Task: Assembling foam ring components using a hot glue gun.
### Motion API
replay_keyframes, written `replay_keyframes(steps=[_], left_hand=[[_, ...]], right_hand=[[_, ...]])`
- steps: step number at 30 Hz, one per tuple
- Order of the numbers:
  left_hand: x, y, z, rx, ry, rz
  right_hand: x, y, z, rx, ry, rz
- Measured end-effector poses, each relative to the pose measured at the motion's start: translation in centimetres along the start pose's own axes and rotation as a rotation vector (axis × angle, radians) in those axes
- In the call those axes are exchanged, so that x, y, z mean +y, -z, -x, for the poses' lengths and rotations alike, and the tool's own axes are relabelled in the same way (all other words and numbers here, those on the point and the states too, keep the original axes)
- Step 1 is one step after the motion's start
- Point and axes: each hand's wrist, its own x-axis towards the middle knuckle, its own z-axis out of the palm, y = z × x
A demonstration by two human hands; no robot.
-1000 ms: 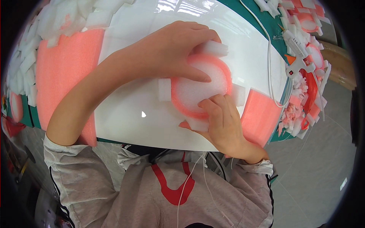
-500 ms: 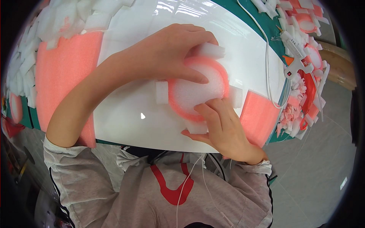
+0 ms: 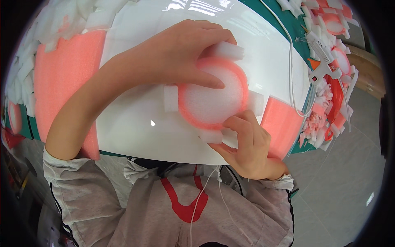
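Observation:
A round foam piece [image 3: 214, 96] with a white middle and a pink rim lies on the white board. White foam blocks stand out from its rim on several sides: a far block [image 3: 228, 51], a left block [image 3: 171, 99], a right block [image 3: 256, 103] and a near block [image 3: 211, 136]. My left hand [image 3: 193, 51] grips it from the far left, fingers behind the far block and thumb over the white middle. With curled fingers, my right hand [image 3: 249, 144] holds the near right side, index fingertip at the pink rim and thumb by the near block's corner.
Pink foam sheets lie on the left [image 3: 68, 82] and right [image 3: 282, 123] of the white board [image 3: 135, 136]. White foam blocks [image 3: 88, 16] are heaped at the far left. A white glue gun [image 3: 323, 61] with its cable rests at the right among foam scraps [image 3: 314, 123].
My right hand has shifted slightly right and nearer, its index finger drawing back from the white middle to the rim. The round foam piece has moved slightly left; my left hand keeps its hold.

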Motion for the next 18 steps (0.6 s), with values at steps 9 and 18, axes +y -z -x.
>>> replay_keyframes(steps=[9, 18], left_hand=[[0.03, -0.08, -0.06, -0.007, 0.002, 0.001], [0.27, 0.25, -0.27, -0.022, -0.007, 0.018]], right_hand=[[-0.24, -0.14, 0.25, -0.038, -0.105, -0.022], [0.00, -0.23, 0.41, -0.079, -0.150, -0.043]])
